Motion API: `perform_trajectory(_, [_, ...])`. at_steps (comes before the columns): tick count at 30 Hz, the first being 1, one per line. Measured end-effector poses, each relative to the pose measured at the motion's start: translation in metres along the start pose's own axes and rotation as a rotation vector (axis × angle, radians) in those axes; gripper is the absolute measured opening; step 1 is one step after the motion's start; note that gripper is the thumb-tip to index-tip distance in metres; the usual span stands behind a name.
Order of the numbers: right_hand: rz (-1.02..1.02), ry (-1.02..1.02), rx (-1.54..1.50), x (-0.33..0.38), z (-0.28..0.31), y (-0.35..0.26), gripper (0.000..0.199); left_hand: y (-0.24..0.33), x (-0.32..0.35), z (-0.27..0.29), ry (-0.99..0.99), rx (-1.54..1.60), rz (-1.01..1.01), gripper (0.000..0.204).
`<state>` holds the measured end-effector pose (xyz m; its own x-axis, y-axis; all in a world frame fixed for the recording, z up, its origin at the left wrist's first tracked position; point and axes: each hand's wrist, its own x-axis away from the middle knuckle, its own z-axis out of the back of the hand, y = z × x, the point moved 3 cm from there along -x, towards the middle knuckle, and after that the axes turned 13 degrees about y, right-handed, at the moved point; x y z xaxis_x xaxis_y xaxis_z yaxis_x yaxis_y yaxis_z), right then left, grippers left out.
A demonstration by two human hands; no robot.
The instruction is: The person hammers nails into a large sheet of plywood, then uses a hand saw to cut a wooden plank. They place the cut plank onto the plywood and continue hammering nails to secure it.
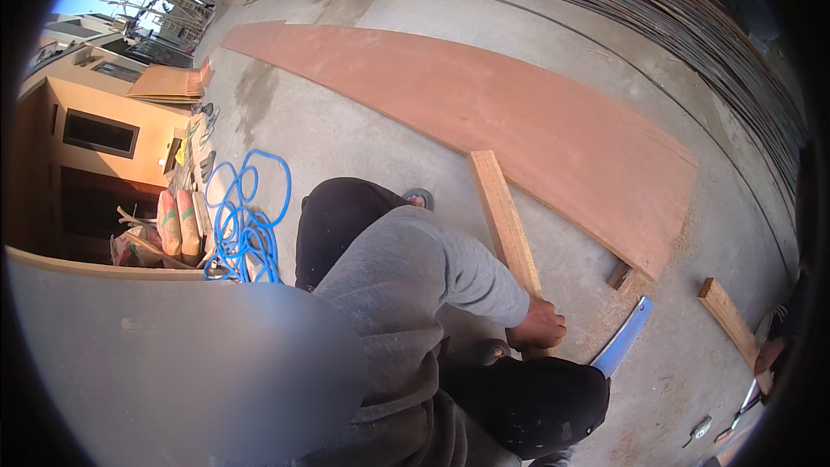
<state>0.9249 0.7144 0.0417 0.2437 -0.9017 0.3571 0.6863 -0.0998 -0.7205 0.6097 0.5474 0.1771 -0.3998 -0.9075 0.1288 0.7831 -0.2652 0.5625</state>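
Observation:
My left hand [538, 326], in a grey sleeve, is closed over the near end of a long wooden beam [504, 220] that lies on the concrete floor. The beam's far end reaches the edge of a large reddish-brown plywood sheet [484, 112]. Beyond my bent knee [536, 402] in dark trousers, a handsaw with a blue blade [624, 339] sticks out; its handle is hidden behind the leg. My right hand does not show. A sandalled foot [419, 199] rests left of the beam, and toes [494, 351] show close to my left hand.
At the right edge, another person's hand [768, 355] touches a shorter wooden piece [728, 320]. A small tape measure [700, 428] lies nearby. Long metal bars [596, 13] line the far side. A coiled blue hose [246, 225] and filled sacks [177, 225] are at left.

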Motion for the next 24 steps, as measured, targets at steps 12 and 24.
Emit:
perform_trajectory(12, [0.119, -0.092, -0.185, -0.190, -0.139, -0.142, 0.064, -0.150, 0.298, 0.039, -0.071, 0.011, 0.867, 0.062])
perform_trajectory(24, [-0.188, 0.084, -0.415, -0.205, -0.146, -0.154, 0.063, -0.144, 0.478, -0.095, 0.347, -0.072, 1.426, 0.069])
